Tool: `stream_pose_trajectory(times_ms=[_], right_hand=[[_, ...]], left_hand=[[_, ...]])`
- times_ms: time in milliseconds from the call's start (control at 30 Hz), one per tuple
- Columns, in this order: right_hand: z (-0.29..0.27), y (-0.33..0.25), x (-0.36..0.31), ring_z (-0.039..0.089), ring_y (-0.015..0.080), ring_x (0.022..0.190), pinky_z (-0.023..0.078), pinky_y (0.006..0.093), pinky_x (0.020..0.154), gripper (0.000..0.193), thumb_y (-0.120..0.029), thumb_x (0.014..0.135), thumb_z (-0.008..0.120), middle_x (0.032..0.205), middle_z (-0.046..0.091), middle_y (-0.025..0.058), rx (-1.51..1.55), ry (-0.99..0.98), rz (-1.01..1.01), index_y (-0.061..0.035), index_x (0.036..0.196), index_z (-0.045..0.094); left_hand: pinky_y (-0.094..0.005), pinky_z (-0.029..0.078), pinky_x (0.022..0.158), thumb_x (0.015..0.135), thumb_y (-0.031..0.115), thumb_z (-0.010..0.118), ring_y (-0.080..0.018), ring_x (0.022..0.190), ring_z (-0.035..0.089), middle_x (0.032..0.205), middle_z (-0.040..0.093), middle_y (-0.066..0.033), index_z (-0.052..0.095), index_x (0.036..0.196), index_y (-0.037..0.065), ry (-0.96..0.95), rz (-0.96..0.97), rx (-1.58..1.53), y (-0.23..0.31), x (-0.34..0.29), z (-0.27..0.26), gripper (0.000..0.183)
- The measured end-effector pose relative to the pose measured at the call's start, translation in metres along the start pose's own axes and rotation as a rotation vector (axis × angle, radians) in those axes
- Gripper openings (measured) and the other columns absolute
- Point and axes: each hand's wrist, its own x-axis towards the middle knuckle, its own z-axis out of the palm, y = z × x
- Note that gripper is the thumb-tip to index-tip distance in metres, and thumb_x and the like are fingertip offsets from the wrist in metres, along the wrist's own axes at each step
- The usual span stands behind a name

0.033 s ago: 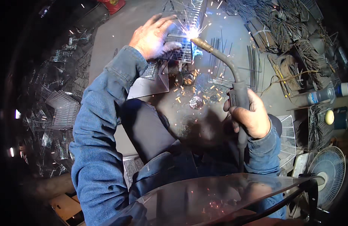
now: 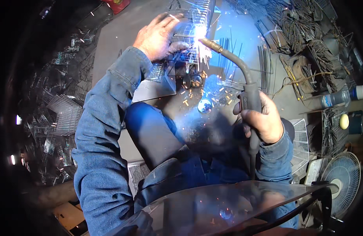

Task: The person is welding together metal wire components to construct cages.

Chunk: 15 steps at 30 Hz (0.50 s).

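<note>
My right hand (image 2: 264,120) is wrapped round the grip of a welding torch (image 2: 244,72), a dark handle with a bent neck and a brassy nozzle. At the nozzle's tip a white-blue arc glares and throws sparks, hiding the exact spot where it meets the metal. That glare lies on the side of a wire basket (image 2: 201,15) made of thin metal rods. My left hand (image 2: 159,37) reaches in from the left and grips the basket, fingers over its wires and thumb below, close beside the arc. Part of the left fingertips is lost among the wires.
Loose straight rods (image 2: 264,65) lie right of the basket, with bundled rods (image 2: 295,33) beyond. A small round dish (image 2: 205,106) sits among scattered stubs. Finished-looking wire baskets (image 2: 65,114) pile at left. At right stand a bottle (image 2: 334,99) and a fan (image 2: 340,185). A tinted visor (image 2: 213,208) crosses the bottom.
The arc has grown brighter, casting blue light over the worktop and my legs. Sparks now stream more downward. The torch tip and both hands have barely shifted.
</note>
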Motion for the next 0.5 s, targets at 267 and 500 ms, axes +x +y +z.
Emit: stream_pose_trajectory(times_ms=[267, 500], right_hand=[[-0.017, 0.055, 0.006, 0.053, 0.0136, 0.049, 0.042, 0.0252, 0.04, 0.031, -0.01, 0.079, 0.057, 0.086, 0.063, 0.0132, 0.332, 0.017, 0.17, 0.0018, 0.107, 0.052], [-0.013, 0.058, 0.011, 0.053, 0.0122, 0.051, 0.043, 0.0255, 0.041, 0.035, -0.011, 0.078, 0.058, 0.086, 0.062, 0.0096, 0.261, 0.045, 0.232, -0.0007, 0.111, 0.052]], left_hand=[[-0.0471, 0.041, 0.103, 0.075, 0.051, 0.07, -0.0321, 0.132, 0.038, 0.143, 0.043, 0.005, 0.044, 0.136, 0.027, 0.064, 0.033, -0.043, -0.004, 0.0, 0.005, 0.07], [-0.0461, 0.042, 0.103, 0.074, 0.051, 0.07, -0.032, 0.132, 0.039, 0.143, 0.043, 0.0056, 0.044, 0.135, 0.027, 0.063, 0.032, -0.028, -0.002, -0.001, 0.002, 0.07]])
